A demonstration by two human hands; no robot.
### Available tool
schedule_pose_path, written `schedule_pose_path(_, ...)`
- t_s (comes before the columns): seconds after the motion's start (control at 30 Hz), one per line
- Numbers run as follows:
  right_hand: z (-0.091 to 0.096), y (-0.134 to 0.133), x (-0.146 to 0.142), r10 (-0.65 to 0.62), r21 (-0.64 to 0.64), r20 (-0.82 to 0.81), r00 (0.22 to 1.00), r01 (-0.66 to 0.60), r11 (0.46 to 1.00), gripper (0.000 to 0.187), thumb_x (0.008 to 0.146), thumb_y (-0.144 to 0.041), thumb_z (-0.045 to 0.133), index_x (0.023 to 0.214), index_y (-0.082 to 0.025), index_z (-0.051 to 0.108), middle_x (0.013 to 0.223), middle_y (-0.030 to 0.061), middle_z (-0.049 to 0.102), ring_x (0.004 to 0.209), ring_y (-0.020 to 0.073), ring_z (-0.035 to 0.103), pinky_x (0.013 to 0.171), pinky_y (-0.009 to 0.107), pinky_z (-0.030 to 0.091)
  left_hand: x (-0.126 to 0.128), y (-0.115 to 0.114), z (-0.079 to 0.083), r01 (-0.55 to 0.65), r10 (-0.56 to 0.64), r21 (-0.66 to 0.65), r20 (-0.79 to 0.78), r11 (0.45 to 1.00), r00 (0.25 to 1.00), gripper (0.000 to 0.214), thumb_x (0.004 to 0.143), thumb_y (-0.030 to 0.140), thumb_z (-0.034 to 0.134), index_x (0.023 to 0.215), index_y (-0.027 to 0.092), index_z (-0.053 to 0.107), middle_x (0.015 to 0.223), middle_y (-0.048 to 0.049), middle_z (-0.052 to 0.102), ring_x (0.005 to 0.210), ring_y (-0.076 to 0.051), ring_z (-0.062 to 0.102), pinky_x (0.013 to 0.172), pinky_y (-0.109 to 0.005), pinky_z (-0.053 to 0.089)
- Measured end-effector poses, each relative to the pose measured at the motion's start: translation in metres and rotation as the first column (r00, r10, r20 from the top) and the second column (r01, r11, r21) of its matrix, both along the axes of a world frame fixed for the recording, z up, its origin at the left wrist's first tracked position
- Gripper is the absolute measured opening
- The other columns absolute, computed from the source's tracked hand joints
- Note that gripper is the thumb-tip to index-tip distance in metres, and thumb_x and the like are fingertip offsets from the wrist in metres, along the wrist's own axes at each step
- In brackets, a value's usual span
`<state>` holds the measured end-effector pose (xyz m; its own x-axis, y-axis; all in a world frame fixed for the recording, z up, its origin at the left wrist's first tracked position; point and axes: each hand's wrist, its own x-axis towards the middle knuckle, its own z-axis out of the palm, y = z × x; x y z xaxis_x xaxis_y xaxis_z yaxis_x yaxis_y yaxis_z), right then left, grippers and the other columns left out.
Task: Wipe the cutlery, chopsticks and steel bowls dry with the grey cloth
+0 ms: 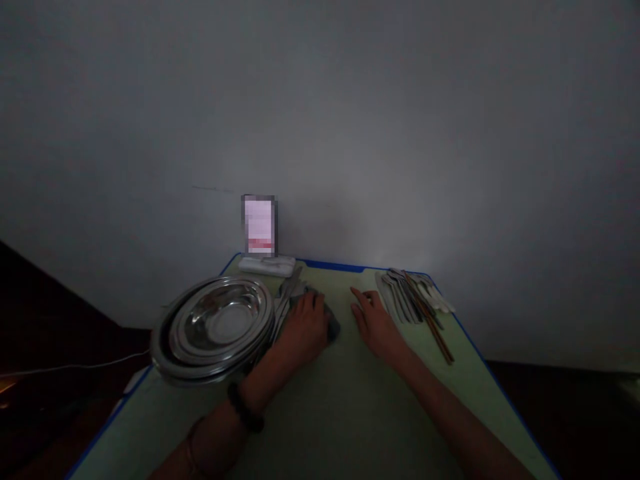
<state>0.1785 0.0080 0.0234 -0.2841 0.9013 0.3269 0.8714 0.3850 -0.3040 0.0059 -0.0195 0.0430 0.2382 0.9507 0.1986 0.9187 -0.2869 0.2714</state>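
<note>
Grey cloth [333,325] is covered by the left hand [307,323] towards the far edge of the desk [340,413], beside the cutlery [283,301] next to the steel bowls [204,325]; whether this grip is clamped on the cloth or merely laid over it cannot be told. The right hand [376,323] is held with fingers apart and its grip unfilled, near the spoons [400,300] towards the far right corner. Handling of the cloth is judged the step in hand, and by any next move a secure hold, clear of the cutlery, would be called for.
</note>
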Motion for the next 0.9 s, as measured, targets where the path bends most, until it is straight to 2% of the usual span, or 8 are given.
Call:
schedule_pose_path(0.07,-0.003,-0.009,-0.010,0.172,-0.021,-0.104,0.980,-0.175,0.984,0.046,0.092,-0.035,0.032,0.134,-0.016,0.036,0.119,0.0135,0.047,0.101,0.0173,0.053,0.086,0.030,0.044,-0.004,-0.001,-0.012,-0.041,0.041,-0.001,0.019,0.999,0.999,0.044,0.092,0.029,0.033,0.127,0.004,0.037,0.131,-0.0200,0.044,0.123,-0.026,0.040,0.101,-0.041,0.034)
schedule_pose_path(0.17,-0.015,-0.008,-0.016,0.283,-0.023,-0.036,0.958,-0.284,0.959,0.044,0.086,-0.031,0.046,0.128,-0.017,0.045,0.116,0.0122,0.051,0.104,0.0206,0.051,0.090,0.035,0.041,-0.008,0.003,-0.021,-0.088,0.087,0.006,0.038,0.996,0.995,0.041,0.094,0.023,0.021,0.130,0.009,0.034,0.132,-0.0146,0.047,0.123,-0.016,0.042,0.101,-0.032,0.035)
schedule_pose_path(0.3,-0.031,0.006,-0.008,0.156,-0.013,0.054,0.986,-0.156,0.988,0.034,0.081,-0.017,0.048,0.114,-0.018,0.057,0.103,0.0098,0.059,0.096,0.0223,0.052,0.086,0.038,0.040,-0.014,0.004,-0.026,-0.133,0.133,0.026,-0.001,0.991,0.991,0.044,0.091,0.011,0.019,0.133,0.008,0.030,0.140,-0.0144,0.037,0.130,-0.014,0.032,0.106,-0.031,0.029)
schedule_pose_path(0.4,-0.034,0.013,-0.002,-0.019,0.071,-0.010,1.000,0.020,0.997,0.033,0.082,-0.016,0.045,0.112,-0.013,0.057,0.105,0.0125,0.058,0.097,0.0233,0.050,0.086,0.037,0.039,-0.017,-0.001,-0.027,-0.120,0.119,-0.014,-0.094,0.993,0.988,0.050,0.082,0.004,0.033,0.132,0.002,0.033,0.140,-0.0207,0.035,0.131,-0.024,0.030,0.105,-0.038,0.029)
schedule_pose_path(0.5,-0.031,0.012,-0.003,-0.108,0.191,-0.069,0.992,0.119,0.974,0.038,0.086,-0.023,0.041,0.121,-0.012,0.052,0.116,0.0153,0.051,0.105,0.0251,0.045,0.088,0.040,0.037,-0.014,-0.006,-0.024,-0.133,0.120,-0.055,-0.197,0.990,0.973,0.048,0.080,0.001,0.033,0.126,-0.002,0.042,0.137,-0.0269,0.037,0.126,-0.033,0.036,0.100,-0.046,0.032)
schedule_pose_path(0.6,-0.027,0.007,-0.008,-0.058,0.235,-0.030,0.998,0.063,0.970,0.040,0.088,-0.034,0.041,0.123,-0.019,0.051,0.123,0.0134,0.045,0.111,0.0265,0.039,0.092,0.042,0.033,-0.008,-0.005,-0.012,-0.162,0.136,-0.073,-0.276,0.984,0.951,0.044,0.082,0.000,0.028,0.121,-0.002,0.048,0.132,-0.0301,0.042,0.120,-0.035,0.042,0.092,-0.048,0.039)
schedule_pose_path(0.77,-0.026,0.004,-0.010,-0.003,0.163,0.040,0.999,-0.003,0.987,0.040,0.083,-0.042,0.048,0.117,-0.022,0.056,0.124,0.0120,0.046,0.114,0.0281,0.036,0.092,0.044,0.030,0.003,0.011,0.011,-0.215,0.151,-0.142,-0.362,0.966,0.920,0.036,0.082,0.000,0.030,0.101,-0.003,0.061,0.103,-0.0287,0.060,0.100,-0.036,0.056,0.072,-0.042,0.049)
schedule_pose_path(0.9,-0.029,0.006,-0.009,-0.038,0.110,0.032,0.999,0.034,0.993,0.041,0.081,-0.040,0.050,0.117,-0.022,0.056,0.123,0.0120,0.047,0.112,0.0283,0.037,0.090,0.043,0.031,0.011,0.029,0.020,-0.243,0.144,-0.207,-0.401,0.948,0.904,0.029,0.086,0.005,0.036,0.099,-0.002,0.061,0.104,-0.0264,0.059,0.097,-0.033,0.058,0.075,-0.043,0.048)
